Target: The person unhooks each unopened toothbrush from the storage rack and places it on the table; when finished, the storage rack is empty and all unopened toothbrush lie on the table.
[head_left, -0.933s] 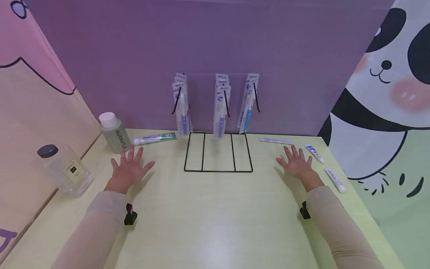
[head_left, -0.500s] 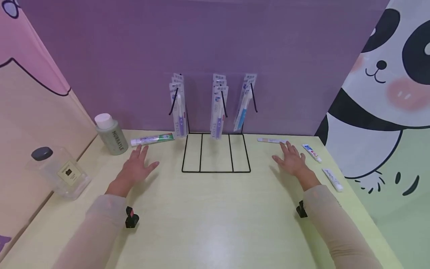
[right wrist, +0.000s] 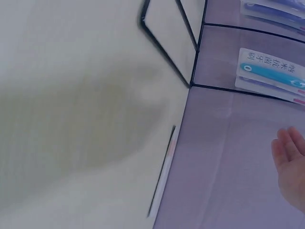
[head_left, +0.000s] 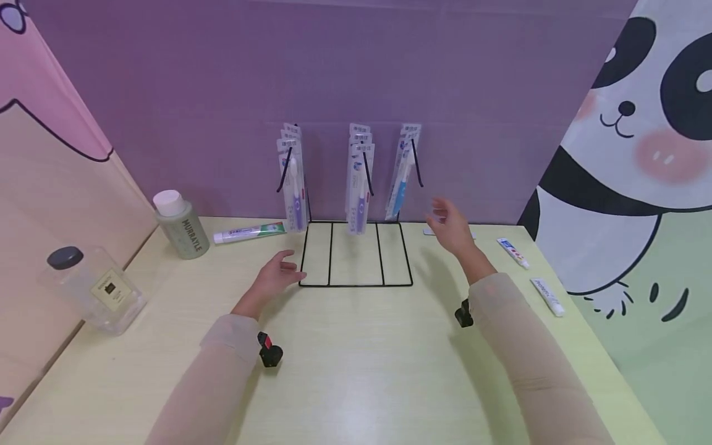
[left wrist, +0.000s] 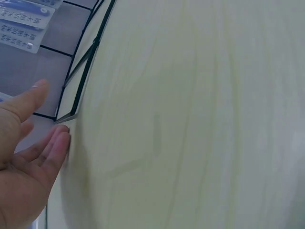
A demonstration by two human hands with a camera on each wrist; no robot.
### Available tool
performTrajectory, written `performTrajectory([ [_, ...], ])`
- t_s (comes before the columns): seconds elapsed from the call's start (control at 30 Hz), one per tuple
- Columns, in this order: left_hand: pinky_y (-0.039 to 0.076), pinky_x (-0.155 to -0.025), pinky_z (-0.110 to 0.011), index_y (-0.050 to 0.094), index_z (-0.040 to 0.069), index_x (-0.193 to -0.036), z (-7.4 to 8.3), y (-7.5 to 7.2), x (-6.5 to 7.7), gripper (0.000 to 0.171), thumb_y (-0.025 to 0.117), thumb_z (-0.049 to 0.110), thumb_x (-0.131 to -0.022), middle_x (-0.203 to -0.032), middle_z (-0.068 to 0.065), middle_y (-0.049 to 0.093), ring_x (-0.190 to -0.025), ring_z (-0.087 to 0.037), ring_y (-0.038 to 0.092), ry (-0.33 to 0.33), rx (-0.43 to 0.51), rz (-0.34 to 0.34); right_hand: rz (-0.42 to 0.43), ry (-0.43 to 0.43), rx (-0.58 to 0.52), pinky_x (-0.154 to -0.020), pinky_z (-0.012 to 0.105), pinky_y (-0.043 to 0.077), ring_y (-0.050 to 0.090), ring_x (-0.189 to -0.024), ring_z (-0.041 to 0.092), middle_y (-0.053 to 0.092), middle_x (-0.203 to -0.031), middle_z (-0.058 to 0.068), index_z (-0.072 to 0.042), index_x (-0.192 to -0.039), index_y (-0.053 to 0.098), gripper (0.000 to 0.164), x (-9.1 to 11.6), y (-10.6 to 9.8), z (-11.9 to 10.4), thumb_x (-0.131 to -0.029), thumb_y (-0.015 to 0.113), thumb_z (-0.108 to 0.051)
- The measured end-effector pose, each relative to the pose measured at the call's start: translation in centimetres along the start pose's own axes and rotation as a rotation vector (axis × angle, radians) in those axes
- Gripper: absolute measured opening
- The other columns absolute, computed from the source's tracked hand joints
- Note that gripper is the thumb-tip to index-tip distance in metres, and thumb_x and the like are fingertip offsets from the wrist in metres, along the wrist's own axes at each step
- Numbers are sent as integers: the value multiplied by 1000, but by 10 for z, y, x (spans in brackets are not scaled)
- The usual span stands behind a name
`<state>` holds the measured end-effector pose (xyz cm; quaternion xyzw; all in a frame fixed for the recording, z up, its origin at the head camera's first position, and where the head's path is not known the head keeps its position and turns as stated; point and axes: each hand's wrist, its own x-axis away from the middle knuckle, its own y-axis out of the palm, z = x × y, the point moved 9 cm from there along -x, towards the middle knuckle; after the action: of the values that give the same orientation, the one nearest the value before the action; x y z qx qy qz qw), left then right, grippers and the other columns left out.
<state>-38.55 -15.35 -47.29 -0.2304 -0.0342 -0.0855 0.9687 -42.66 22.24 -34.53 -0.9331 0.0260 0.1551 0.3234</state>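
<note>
My left hand [head_left: 276, 275] is beside the front left corner of a black wire rack [head_left: 356, 286], its fingers loosely bent and holding nothing. In the left wrist view, the fingertips [left wrist: 64, 136] are right at that corner. My right hand [head_left: 452, 228] is raised to the right of the rack, fingers loosely bent, nothing in them. Nearest to it hangs a blue toothbrush in clear packaging [head_left: 400, 176] on the right hook, also showing in the right wrist view. Packaged purple toothbrushes hang on the middle hook [head_left: 367, 173] and the left hook [head_left: 285, 170].
A toothpaste tube [head_left: 250, 233], a grey bottle [head_left: 189, 232] and a clear bottle [head_left: 114, 296] stand or lie at left. At right lie two small tubes [head_left: 513, 252]. Behind my right hand is a flat, narrow package [right wrist: 162, 176]. A purple backdrop [head_left: 222, 93] rises behind the rack.
Both hands were spread flat over the table farther apart. The left has moved right to the rack's corner; the right has moved left and up toward the blue toothbrush.
</note>
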Motion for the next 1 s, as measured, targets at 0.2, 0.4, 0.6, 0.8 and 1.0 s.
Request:
performTrajectory([
  [0.2, 38, -92, -42, 38, -2, -133, -1, 6, -4, 64, 70, 11, -79, -120, -22, 50, -109, -33, 47, 49, -2, -25, 27, -6, -64, -91, 36, 38, 46, -111, 23, 47, -126, 11, -9, -132, 39, 47, -19, 5, -11, -89, 57, -18],
  [0.4, 39, -91, -38, 52, 1, -124, -6, 8, -8, 50, 71, 9, -78, -112, -16, 55, -105, -27, 49, 20, -68, -7, 62, -27, -190, -91, 33, 40, 48, -110, 21, 50, -122, 13, -8, -130, 41, 48, -34, 6, -19, -88, 60, -19],
  [0.6, 37, -92, -39, 55, 3, -122, -10, 10, -5, 44, 69, 9, -80, -110, -12, 55, -103, -26, 48, -42, -108, -4, 58, 24, -308, -89, 33, 43, 49, -110, 21, 50, -124, 14, -7, -132, 40, 51, -44, 11, -23, -87, 62, -15],
  [0.8, 37, -92, -36, 53, 3, -124, -11, 10, -3, 44, 67, 6, -82, -114, -13, 53, -104, -23, 47, -55, -89, -17, 89, 35, -465, -89, 30, 42, 48, -109, 22, 51, -121, 13, -4, -130, 40, 49, -59, 16, -27, -85, 61, -4],
  [1.0, 37, -93, -35, 52, 3, -125, -14, 11, -2, 46, 66, 3, -81, -121, -15, 51, -108, -24, 47, -66, -31, -30, 101, 21, -514, -89, 30, 42, 47, -110, 27, 49, -120, 14, -3, -129, 40, 49, -68, 24, -32, -85, 62, -3],
])
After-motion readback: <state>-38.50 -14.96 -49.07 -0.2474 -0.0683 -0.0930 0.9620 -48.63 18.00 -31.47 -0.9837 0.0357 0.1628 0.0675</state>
